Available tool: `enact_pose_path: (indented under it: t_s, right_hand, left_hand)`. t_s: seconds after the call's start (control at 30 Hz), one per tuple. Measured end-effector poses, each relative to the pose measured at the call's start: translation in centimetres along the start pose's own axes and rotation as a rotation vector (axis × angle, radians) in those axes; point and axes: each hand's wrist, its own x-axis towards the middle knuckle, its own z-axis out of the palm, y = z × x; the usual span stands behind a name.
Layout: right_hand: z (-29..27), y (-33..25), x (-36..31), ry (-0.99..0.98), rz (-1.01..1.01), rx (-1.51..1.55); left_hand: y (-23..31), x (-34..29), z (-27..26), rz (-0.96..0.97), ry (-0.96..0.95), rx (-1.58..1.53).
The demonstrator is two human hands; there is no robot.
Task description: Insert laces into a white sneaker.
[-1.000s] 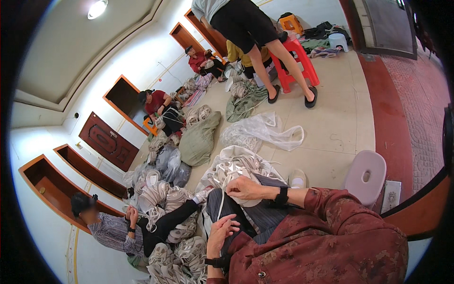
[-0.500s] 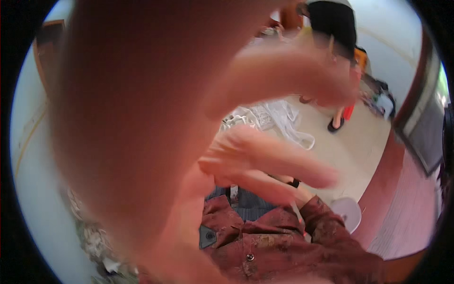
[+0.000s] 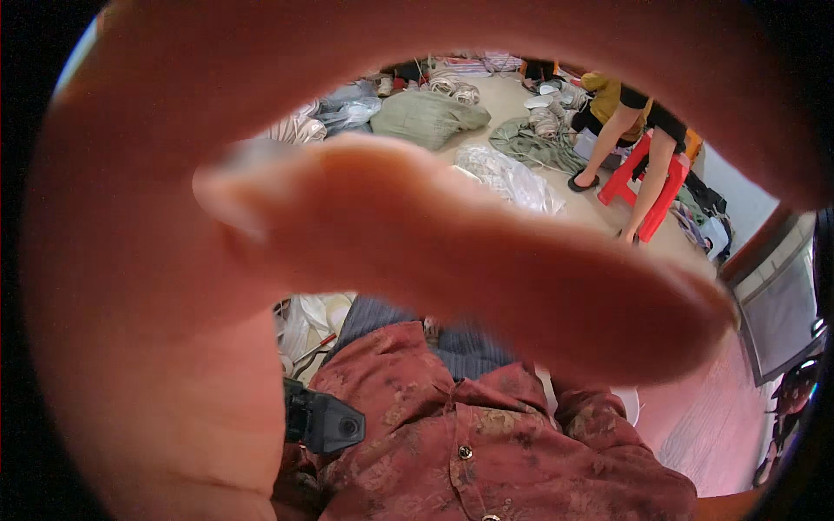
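**Inspector:** State of the hand (image 3: 261,260)?

**Assistant:** It sits right against the head camera, blurred, fingers (image 3: 486,260) spread apart and clamped on nothing. Left or right, I cannot tell. No other hand shows.

**Inspector:** Beneath it?

**Assistant:** The person's red patterned shirt (image 3: 486,443), with a small black device (image 3: 323,423) at its left side.

**Inspector:** Beyond?

**Assistant:** A green sack (image 3: 427,117) and white bundles (image 3: 508,178) on the floor (image 3: 599,213); another person sits on a red stool (image 3: 647,178) at the floor's far right edge.

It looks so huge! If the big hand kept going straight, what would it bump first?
Probably the head camera itself: the hand fills nearly the whole picture, blurred, with one finger across the view. Exactly how close it is cannot be told.
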Motion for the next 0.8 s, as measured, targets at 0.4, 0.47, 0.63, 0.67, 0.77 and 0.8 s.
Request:
enact_pose_path:
  t_s: [0.4,0.47,0.63,0.67,0.77,0.8]
  right_hand:
    - [-0.3,-0.2,0.3,-0.010,0.013,-0.012]
    - [-0.5,-0.2,0.3,-0.005,0.006,-0.009]
    - [-0.6,0.1,-0.1,0.026,0.003,-0.016]
    - [-0.5,0.0,-0.3,0.032,0.007,-0.024]
    - [-0.1,-0.1,-0.2,0.018,0.000,-0.005]
    - [-0.1,-0.1,-0.1,-0.011,0.036,0.003]
  left_hand:
    - [0.4,2.5,2.2,0.058,0.169,0.187]
    - [0.0,1.3,-1.7,0.073,0.185,0.214]
    - [0.1,1.2,1.0,0.099,0.231,0.254]
    - [-0.3,0.0,-0.6,0.105,0.233,0.261]
    - [-5.8,-2.9,-20.2,0.136,0.257,0.265]
    - [-7.8,-4.7,-25.3,0.145,0.263,0.264]
